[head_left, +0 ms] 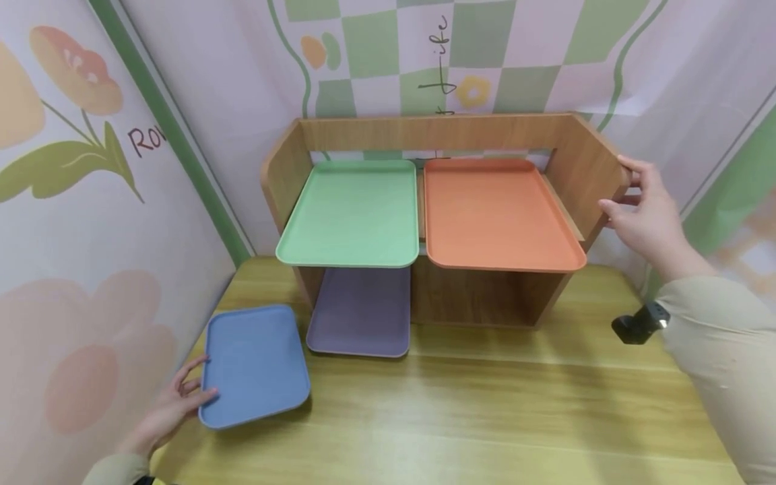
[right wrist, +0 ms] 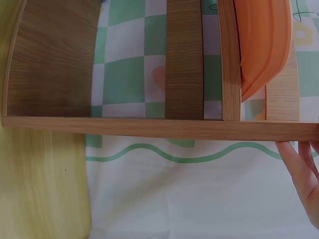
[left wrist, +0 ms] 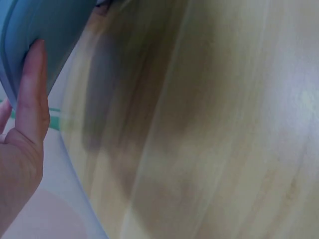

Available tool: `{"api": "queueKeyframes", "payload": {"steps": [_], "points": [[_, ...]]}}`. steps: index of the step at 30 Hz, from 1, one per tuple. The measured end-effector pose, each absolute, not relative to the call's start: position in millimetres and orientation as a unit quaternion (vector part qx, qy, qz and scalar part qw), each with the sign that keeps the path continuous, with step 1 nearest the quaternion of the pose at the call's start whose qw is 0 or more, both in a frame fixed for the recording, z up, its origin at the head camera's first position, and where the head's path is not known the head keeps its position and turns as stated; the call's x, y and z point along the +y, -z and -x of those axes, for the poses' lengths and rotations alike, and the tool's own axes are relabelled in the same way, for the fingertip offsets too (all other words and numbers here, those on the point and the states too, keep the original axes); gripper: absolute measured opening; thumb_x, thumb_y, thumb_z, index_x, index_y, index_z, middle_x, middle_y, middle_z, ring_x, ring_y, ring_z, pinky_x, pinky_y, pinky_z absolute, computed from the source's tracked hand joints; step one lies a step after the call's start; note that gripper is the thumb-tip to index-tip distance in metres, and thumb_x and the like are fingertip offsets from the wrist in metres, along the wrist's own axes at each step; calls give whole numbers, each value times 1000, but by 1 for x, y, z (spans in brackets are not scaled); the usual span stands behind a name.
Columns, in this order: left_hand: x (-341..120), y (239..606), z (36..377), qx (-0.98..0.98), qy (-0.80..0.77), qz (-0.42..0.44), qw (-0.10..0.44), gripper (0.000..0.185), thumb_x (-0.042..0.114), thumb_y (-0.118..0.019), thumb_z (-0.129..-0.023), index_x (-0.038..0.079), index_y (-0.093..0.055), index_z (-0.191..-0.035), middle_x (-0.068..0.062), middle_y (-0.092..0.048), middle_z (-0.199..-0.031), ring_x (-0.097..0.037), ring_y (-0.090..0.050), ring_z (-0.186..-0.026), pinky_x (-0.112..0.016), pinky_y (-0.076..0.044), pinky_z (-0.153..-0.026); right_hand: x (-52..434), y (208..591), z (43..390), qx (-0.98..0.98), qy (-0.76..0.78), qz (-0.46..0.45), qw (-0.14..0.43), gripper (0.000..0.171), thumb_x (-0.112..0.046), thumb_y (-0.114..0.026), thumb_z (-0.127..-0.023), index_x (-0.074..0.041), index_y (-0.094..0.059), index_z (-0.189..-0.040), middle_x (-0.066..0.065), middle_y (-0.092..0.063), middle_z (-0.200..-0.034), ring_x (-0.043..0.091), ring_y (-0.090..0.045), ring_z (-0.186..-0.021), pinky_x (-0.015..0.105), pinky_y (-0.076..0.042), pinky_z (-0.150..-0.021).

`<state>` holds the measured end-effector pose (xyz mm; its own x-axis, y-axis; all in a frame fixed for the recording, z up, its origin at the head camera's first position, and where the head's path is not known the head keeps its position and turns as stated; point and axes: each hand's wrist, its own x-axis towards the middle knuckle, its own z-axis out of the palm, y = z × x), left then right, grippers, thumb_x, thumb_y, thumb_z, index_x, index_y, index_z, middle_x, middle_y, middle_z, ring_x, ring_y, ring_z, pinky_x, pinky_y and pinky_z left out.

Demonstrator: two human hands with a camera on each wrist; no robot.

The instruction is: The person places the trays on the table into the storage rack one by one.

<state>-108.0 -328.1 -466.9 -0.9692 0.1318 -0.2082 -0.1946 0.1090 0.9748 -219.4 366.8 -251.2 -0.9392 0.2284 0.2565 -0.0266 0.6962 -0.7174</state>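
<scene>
— While the left hand (head_left: 166, 411) lies at the desk's front left corner, what has it got hold of?

— A flat blue plastic tray (head_left: 253, 364) with rounded corners. It lies on the light wooden desk (head_left: 485, 411) near the left edge, and the fingers (head_left: 192, 384) are spread loosely along the tray's left rim, with the thumb at its near-left corner. From the left wrist view one finger (left wrist: 32, 89) is pressed straight against the rim (left wrist: 35, 25). It touches rather than clasps; I see nothing curled round the tray.

— And the other hand?

— The right hand (head_left: 642, 212) is up at the right side panel of the brown wooden two-level shelf (head_left: 582, 162), which stands at the back of the desk. The thumb is on the front edge of the panel and the fingers go behind it, so it grips the wood. From the right wrist view the fingertips (right wrist: 299, 164) rest on the panel's edge.

— What sits in the shelf?

— On the upper level, a green rectangular tray (head_left: 354, 212) on the left and an orange rectangular tray (head_left: 494, 212) on the right, just beside each other, both overhanging the front. Below the green one, a purple tray (head_left: 364, 313) lies in the lower left compartment, its front end sticking out onto the desk, just beside the blue tray.

— Anything behind?

— A pink and green checked wall cloth (head_left: 485, 60) with flower prints.
</scene>
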Motion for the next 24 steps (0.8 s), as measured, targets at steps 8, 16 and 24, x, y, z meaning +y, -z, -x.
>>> {"api": "queueKeyframes", "payload": {"steps": [8,16,24], "points": [[-314,455,105,703,-695,-28,149,62,1,-59,-90,41,-36,-131,9,-62,-102,-13,-66,-88,-34,-59,-75,367,250,217,-905,-390,57,158,68,-17,-51,-95,-40,-16,-148,19,-31,-136,41,-42,-123,6,-49,-57],[-280,449,111,701,-685,-63,188,65,2,-60,-89,35,-33,-138,4,-56,-112,-14,-65,-93,-37,-58,-81,366,250,217,-907,-380,56,171,67,-15,-52,-95,-39,-18,-148,6,-38,-123,39,-45,-117,6,-49,-58],[-223,450,128,706,-668,-63,224,82,4,-66,-86,5,-13,-149,-14,-53,-114,-17,-63,-92,-38,-58,-80,366,251,218,-907,-375,49,182,67,-14,-54,-94,-31,-20,-149,-2,-39,-116,17,-49,-101,5,-48,-57]]}}
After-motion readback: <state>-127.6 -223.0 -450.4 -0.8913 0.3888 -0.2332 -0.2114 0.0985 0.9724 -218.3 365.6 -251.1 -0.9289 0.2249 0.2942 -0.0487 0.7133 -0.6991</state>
